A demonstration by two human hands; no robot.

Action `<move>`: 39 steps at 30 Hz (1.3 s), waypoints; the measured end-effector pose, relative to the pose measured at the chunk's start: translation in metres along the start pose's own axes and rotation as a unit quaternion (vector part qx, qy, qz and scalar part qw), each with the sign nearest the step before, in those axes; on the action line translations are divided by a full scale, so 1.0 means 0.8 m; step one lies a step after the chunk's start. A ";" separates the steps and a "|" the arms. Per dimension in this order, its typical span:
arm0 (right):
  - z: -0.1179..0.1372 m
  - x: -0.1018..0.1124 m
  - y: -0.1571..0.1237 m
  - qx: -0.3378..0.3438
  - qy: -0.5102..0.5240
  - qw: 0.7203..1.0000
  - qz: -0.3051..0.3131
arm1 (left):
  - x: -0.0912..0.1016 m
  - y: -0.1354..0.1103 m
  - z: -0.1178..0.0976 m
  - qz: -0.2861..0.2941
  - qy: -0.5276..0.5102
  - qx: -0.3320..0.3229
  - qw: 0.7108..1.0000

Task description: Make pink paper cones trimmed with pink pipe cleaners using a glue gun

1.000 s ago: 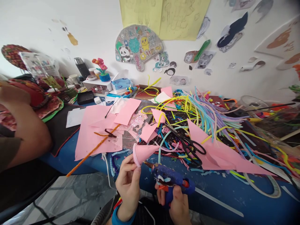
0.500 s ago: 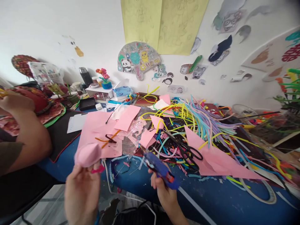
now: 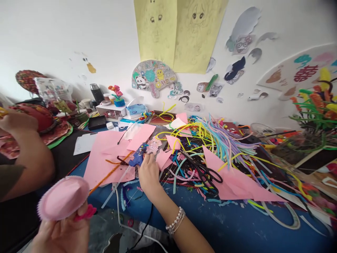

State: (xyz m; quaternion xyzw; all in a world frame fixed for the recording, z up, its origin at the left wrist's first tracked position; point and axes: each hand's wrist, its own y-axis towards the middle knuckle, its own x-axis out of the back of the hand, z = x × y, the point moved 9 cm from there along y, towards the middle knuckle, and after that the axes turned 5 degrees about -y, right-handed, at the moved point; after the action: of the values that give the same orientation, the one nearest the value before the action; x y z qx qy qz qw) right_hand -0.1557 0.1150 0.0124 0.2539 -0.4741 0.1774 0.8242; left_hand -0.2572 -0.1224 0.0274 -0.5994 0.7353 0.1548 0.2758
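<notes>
My left hand (image 3: 61,233) is low at the bottom left, fingers closed round a pink paper cone (image 3: 63,196) with a fuzzy pink rim; its open end faces me. My right hand (image 3: 148,172) reaches forward over the table, shut on a blue glue gun (image 3: 137,159) that lies on or just above the pink paper sheets (image 3: 105,154). A bead bracelet (image 3: 175,219) circles that wrist. The gun's cord (image 3: 123,225) trails down over the table's front edge.
A heap of coloured pipe cleaners (image 3: 223,140) covers the middle and right of the blue table (image 3: 237,225). Black scissors (image 3: 205,172) lie beside a large pink paper triangle (image 3: 237,179). Another person's arm (image 3: 23,154) rests at the left. Boxes and a flask stand by the wall.
My left hand carried the cone down and to the left, turning its open end toward me. My right hand moved the glue gun forward onto the pink paper.
</notes>
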 end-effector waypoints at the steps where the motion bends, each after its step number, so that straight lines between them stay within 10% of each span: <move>1: -0.001 -0.005 0.002 -0.005 -0.010 1.000 0.003 | -0.014 -0.010 0.005 0.006 -0.023 0.008 1.000; 11: -0.016 0.032 -0.027 0.021 -0.012 1.000 0.000 | -0.066 -0.020 0.090 0.073 -0.018 0.149 0.986; 22: -0.152 0.092 -0.083 0.015 -0.049 0.998 -0.045 | -0.103 -0.025 0.159 0.178 0.009 0.218 0.960; 33: -0.194 0.175 -0.091 -0.008 0.121 0.981 -0.153 | -0.136 -0.054 0.160 0.299 0.111 0.224 0.921; 39: -0.168 0.158 -0.087 0.055 -0.023 0.997 -0.057 | -0.147 -0.052 0.158 0.248 0.091 0.199 0.944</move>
State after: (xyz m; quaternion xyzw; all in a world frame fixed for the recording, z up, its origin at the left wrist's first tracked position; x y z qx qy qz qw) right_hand 0.0358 0.1443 0.0485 0.3293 -0.4675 0.1496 0.8067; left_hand -0.1741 0.0323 -0.0002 -0.3424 0.8986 0.0135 0.2740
